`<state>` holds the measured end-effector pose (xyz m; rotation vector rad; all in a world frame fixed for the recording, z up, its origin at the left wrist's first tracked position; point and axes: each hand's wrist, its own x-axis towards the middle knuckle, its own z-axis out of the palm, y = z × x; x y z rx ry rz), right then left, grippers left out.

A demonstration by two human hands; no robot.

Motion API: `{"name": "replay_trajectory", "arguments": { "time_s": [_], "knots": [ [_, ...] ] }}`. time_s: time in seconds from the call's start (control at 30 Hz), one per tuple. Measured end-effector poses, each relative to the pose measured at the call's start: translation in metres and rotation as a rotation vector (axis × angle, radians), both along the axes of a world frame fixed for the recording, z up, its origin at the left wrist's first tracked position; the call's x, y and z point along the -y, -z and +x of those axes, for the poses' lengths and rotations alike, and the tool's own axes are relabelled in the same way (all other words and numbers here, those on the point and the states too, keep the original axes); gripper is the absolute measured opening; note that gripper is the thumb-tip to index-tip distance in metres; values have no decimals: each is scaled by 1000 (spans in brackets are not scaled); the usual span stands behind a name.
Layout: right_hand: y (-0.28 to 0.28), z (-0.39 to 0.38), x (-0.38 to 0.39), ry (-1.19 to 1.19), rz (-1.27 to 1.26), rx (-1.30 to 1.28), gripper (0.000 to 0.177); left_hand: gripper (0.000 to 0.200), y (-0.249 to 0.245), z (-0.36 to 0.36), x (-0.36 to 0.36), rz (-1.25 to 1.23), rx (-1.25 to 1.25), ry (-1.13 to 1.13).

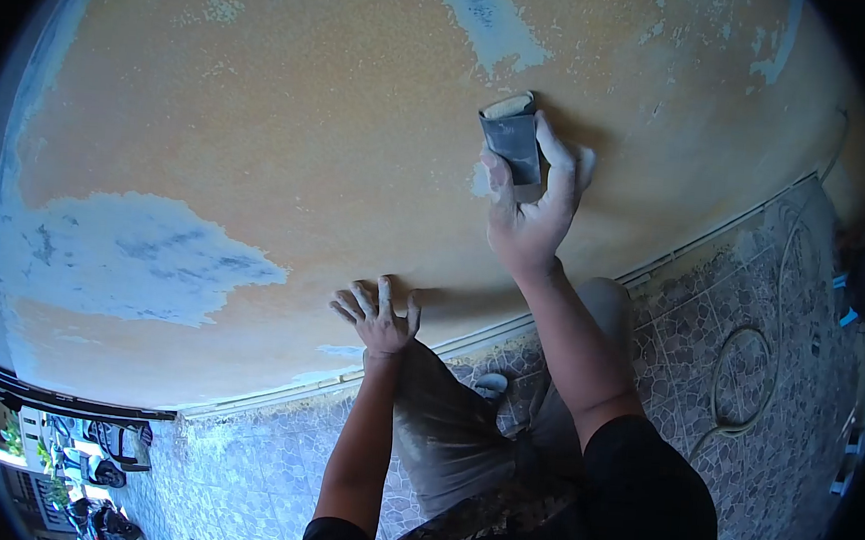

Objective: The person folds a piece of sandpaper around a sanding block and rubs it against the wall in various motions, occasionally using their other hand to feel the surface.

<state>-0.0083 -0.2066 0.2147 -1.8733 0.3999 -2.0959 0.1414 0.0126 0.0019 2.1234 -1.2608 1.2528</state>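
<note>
My right hand (536, 220), dusted with white powder, grips a sanding block (513, 143) wrapped in dark grey sandpaper, thumb on one side and fingers on the other. The block is against or very close to the orange-tan wall (290, 150); the exact contact is hard to see. Lower on the wall, my left hand (381, 325) rests with its fingers spread and nothing in it. A large whitish-blue bare patch (143, 255) lies to its left. Another pale patch (485, 18) runs above the block.
Stone-patterned floor tiles (688, 348) meet the wall along a pale skirting edge (467, 345). On the right a hose (768, 384) lies in a loop. My bent legs (442, 421) are close to the wall. Parked motorbikes (103, 468) stand at the far lower left.
</note>
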Motion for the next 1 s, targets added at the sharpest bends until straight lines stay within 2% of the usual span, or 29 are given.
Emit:
{"name": "replay_trajectory", "arguments": {
  "time_s": [0.1,0.13,0.2,0.23,0.27,0.3,0.37,0.43,0.53,0.63,0.67,0.73,0.8,0.9,1.0],
  "knots": [
    [-6,15,2,16,7,112,55,81,0,0,0,-10,11,-2],
    [19,21,-1,11,18,126,55,81,0,1,0,-19,18,1],
    [98,24,-7,112,-22,-4,56,82,0,1,0,-16,27,2],
    [145,17,-14,87,-9,-110,57,82,0,2,0,-26,35,7],
    [174,8,-21,63,5,-215,58,81,0,2,1,-27,8,10],
    [176,0,-28,68,-1,-211,58,79,2,1,0,-25,-22,13],
    [165,-9,-34,53,67,-303,57,78,-2,5,5,-38,-12,32],
    [100,0,-26,38,104,-110,56,81,-2,0,-1,7,4,1],
    [1,7,-7,18,67,49,55,77,-1,-3,-2,15,-24,-20],
    [-5,14,-3,21,69,93,57,76,-2,0,1,0,-15,-9],
    [17,17,-3,30,44,98,59,76,-2,1,2,-13,-9,-4],
    [74,10,-10,128,-56,-55,61,75,-2,1,0,5,-25,-6],
    [127,-5,-18,122,-88,-253,62,75,-2,0,-6,59,-104,-23],
    [114,-11,-21,129,-86,-299,61,76,0,3,-14,74,-115,20],
    [34,3,-14,82,4,-79,55,72,-2,2,-14,32,-147,33]
  ]
}}
